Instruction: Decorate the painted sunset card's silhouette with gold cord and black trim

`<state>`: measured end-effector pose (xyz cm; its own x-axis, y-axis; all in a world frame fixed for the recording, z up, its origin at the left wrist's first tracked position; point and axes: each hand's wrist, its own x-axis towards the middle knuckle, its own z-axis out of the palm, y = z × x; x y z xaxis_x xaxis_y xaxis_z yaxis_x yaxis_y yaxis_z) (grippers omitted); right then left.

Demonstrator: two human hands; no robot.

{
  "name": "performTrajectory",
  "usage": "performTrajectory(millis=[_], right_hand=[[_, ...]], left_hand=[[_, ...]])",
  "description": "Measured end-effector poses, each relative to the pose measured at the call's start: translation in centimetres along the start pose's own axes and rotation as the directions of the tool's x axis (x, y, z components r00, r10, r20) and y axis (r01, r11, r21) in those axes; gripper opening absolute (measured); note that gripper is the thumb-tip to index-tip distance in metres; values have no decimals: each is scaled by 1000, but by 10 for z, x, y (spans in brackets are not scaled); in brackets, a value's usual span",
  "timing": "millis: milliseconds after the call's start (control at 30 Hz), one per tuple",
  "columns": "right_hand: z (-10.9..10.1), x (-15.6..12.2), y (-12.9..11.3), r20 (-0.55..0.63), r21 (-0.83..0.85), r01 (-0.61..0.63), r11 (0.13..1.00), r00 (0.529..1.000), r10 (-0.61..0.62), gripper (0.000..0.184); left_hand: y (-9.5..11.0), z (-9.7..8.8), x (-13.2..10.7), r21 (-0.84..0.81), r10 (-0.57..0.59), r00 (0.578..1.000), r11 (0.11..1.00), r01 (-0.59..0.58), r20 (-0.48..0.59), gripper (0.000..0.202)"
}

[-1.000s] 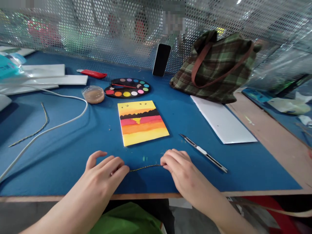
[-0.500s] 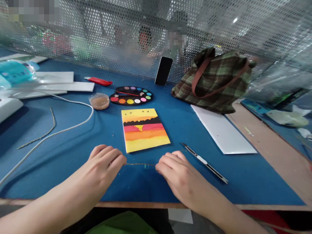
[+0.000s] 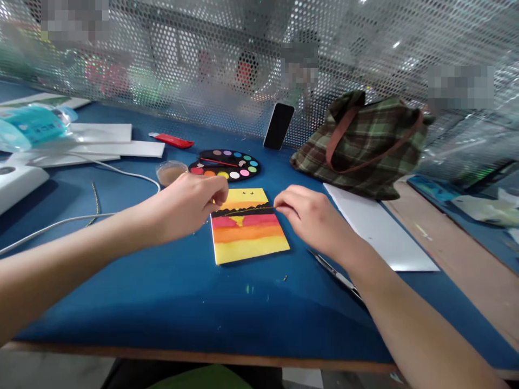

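Note:
A thin gold-and-dark cord (image 3: 253, 209) stretches between my two hands over a small painted sunset panel (image 3: 251, 235). My left hand (image 3: 194, 202) pinches one end at the panel's left edge; its fingertips partly cover the upper left of the picture. On the other side my right hand (image 3: 310, 216) pinches the other end beside the panel's right edge. The painting has yellow, orange and red bands, with a black treeline and small birds. Under my right forearm lies a craft knife (image 3: 338, 276), partly hidden. A tiny scrap (image 3: 285, 278) rests on the blue table.
Behind the panel are a paint palette (image 3: 243, 172), a cup of murky water (image 3: 170, 172) and a red tube (image 3: 174, 141). A phone (image 3: 278, 127) leans on the mesh by a plaid bag (image 3: 365, 151). A white board (image 3: 377, 232) lies right; a white cable (image 3: 52, 228) crosses another cord (image 3: 96, 200) left.
Both hands have moved forward, away from the table's front edge, carrying the cord from in front of the painting to above its treeline. The camera view has shifted slightly.

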<state>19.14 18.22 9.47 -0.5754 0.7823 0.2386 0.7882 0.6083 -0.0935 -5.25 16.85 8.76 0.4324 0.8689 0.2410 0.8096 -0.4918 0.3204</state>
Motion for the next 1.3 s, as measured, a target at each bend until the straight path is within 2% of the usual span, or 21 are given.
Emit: performTrajectory(millis=[100,233,400,567,900,1133,1300], right_hand=[[9,11,15,11,91,-71,993,998,70,19],[20,10,28,-43,124,-85,989,995,91,17],[29,7,35,-27,121,-89,989,995,93,17],[37,6,39,-16,106,-53,993,998,55,17],[44,5,38,6,104,-23,994,1000,22,17],[49,4,40,39,76,-27,997,999,24,17],[51,4,41,41,68,-32,997,999,29,17]], left_hand=[[-9,1,23,-23,13,994,1000,-11,105,15],[-19,-2,41,-64,6,976,998,8,218,24],[-31,-4,49,-60,-13,947,998,34,322,25],[-40,-4,53,-54,-13,895,998,41,445,24],[-50,12,51,-52,15,867,999,13,498,15],[-49,14,52,12,-6,834,1000,-1,551,13],[-50,14,52,66,-39,832,998,3,553,13]])
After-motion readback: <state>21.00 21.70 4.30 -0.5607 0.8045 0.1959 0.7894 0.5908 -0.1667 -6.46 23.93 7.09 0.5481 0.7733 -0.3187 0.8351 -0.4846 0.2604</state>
